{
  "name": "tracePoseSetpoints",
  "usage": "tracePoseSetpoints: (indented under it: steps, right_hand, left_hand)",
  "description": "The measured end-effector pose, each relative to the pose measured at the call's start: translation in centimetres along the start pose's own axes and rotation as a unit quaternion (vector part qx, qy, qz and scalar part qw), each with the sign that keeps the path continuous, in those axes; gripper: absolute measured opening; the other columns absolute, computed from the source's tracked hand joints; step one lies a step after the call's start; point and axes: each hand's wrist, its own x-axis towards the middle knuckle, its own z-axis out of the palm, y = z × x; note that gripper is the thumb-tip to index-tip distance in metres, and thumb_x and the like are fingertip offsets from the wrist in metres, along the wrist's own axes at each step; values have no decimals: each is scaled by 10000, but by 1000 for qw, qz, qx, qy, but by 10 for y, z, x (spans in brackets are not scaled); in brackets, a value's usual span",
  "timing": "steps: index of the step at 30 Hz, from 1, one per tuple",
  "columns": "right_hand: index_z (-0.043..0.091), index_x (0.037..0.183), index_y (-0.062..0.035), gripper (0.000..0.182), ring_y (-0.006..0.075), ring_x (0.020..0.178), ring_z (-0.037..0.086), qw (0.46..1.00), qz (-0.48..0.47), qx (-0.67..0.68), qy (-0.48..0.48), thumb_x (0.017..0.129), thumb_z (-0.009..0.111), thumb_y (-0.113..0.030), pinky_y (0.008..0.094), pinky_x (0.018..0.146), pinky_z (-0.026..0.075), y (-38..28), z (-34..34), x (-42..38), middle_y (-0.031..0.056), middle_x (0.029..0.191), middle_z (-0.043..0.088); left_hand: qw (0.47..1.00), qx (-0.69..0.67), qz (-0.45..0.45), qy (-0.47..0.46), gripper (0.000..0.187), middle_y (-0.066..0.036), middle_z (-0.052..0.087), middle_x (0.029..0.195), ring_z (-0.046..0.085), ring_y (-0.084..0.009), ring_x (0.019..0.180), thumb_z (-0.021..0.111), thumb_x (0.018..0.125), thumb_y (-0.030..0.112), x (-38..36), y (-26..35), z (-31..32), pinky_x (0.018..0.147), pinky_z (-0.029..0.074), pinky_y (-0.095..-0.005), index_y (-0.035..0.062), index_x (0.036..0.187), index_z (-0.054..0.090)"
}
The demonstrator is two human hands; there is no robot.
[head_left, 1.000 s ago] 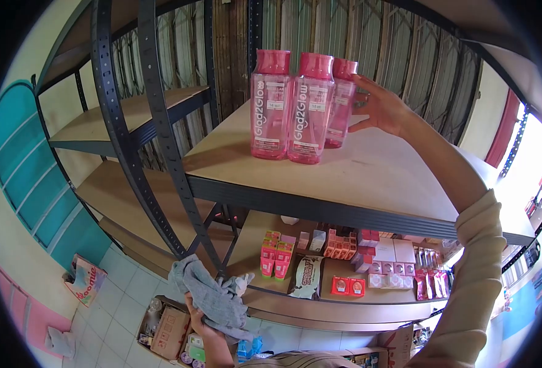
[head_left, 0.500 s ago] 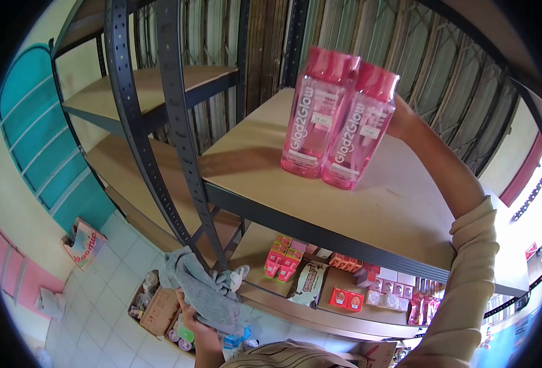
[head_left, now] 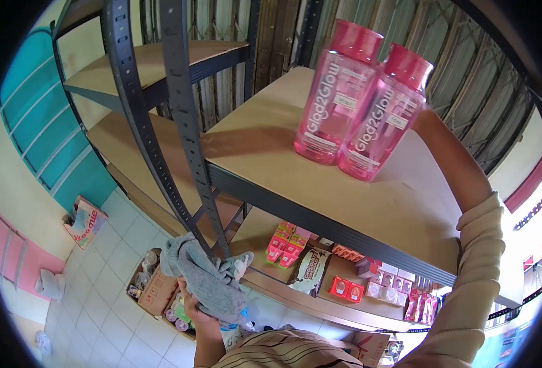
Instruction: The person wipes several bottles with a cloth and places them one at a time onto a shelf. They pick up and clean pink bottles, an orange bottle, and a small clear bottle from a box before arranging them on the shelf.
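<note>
Two clear pink bottles (head_left: 333,101) with dark pink caps and "Glad2Glow" lettering are side by side at the tan shelf board (head_left: 265,147). Each carries a small white price label. My right hand (head_left: 422,118) is behind the right-hand bottle (head_left: 384,113) and holds the pair from the back. Its fingers are mostly hidden by the bottles. Low in the view, my left hand (head_left: 192,306) is closed around a bunched grey cloth (head_left: 206,276), well below the shelf board.
Black perforated uprights (head_left: 182,110) stand left of the board. A lower shelf holds pink boxes (head_left: 286,242), a brown-and-white pack (head_left: 309,270) and red boxes (head_left: 346,288). On the tiled floor are an open carton (head_left: 160,294) of goods and a pink printed box (head_left: 85,222).
The view has shifted slightly. The two bottles and my right hand have moved a little to the right and appear higher. My left hand still grips the cloth.
</note>
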Motion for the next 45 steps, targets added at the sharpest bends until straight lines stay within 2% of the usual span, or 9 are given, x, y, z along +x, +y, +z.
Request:
tracePoseSetpoints:
  steps: [8, 12, 14, 17, 20, 26, 27, 42, 45]
  right_hand:
    - [480, 1124, -37, 423, 190, 1008, 501, 999, 26, -33, 27, 844, 474, -354, 354, 902, 398, -12, 2, -3, 91, 1111, 510]
    - [470, 1134, -39, 426, 191, 1017, 495, 996, 40, -53, 54, 839, 485, -346, 357, 908, 391, -23, 1, -8, 92, 1120, 504]
    - [466, 1139, -40, 429, 192, 1022, 491, 994, 48, -59, 73, 836, 490, -342, 359, 911, 388, -27, -2, -15, 92, 1124, 501]
    - [459, 1146, -42, 433, 192, 1029, 487, 990, 62, -65, 107, 831, 499, -336, 361, 916, 382, -31, -5, -31, 92, 1131, 496]
    - [452, 1153, -43, 438, 193, 1036, 482, 988, 67, -64, 126, 827, 507, -330, 363, 921, 377, -33, -5, -37, 93, 1138, 492]
    - [437, 1167, -46, 451, 195, 1050, 472, 980, 86, -75, 161, 818, 524, -319, 368, 930, 366, -35, -5, -53, 94, 1151, 483]
    - [435, 1169, -46, 453, 195, 1052, 470, 980, 87, -75, 163, 817, 527, -317, 369, 932, 365, -35, -5, -55, 94, 1153, 482]
    - [400, 1204, -53, 501, 199, 1088, 446, 981, 90, -66, 157, 795, 569, -287, 380, 955, 338, -31, -1, -59, 96, 1187, 460]
    - [393, 1211, -54, 512, 200, 1095, 441, 985, 81, -55, 140, 790, 577, -281, 382, 960, 333, -25, -1, -54, 96, 1193, 455]
  left_hand:
    - [1000, -9, -4, 21, 418, -142, 489, 1014, 513, -259, 940, 520, 612, 196, 4, 13, 28, 835, 422, -376, 39, 976, 385]
    - [999, 10, -31, 9, 566, -129, 445, 1120, 504, -276, 985, 484, 635, 220, 17, 10, 8, 849, 425, -402, 57, 1149, 311]
    - [997, -30, -48, 48, 374, -117, 514, 952, 527, -246, 902, 538, 610, 169, 18, 9, 6, 814, 438, -368, 51, 936, 398]
    - [993, -31, -89, 73, 359, -105, 520, 937, 528, -244, 900, 544, 609, 153, 24, 4, -10, 815, 439, -370, 61, 926, 404]
    - [993, 17, -97, 59, 629, -180, 475, 1081, 527, -317, 950, 484, 619, 228, 27, -10, -35, 817, 457, -427, 49, 1196, 307]
    - [995, -17, -95, 38, 653, -197, 456, 1130, 518, -334, 982, 465, 639, 205, 36, -19, -40, 826, 454, -442, 50, 1242, 268]
    - [989, -52, -110, 80, 415, -151, 479, 1037, 509, -288, 940, 528, 612, 180, 37, -18, -34, 808, 441, -408, 42, 974, 382]
    - [990, -44, -114, 69, 462, -169, 466, 1037, 503, -291, 943, 521, 611, 204, 42, -24, -35, 812, 436, -414, 24, 1012, 379]
    - [994, -46, -93, 39, 696, -178, 404, 1205, 443, -348, 1074, 458, 633, 192, 36, -31, -52, 884, 399, -455, 80, 1285, 243]
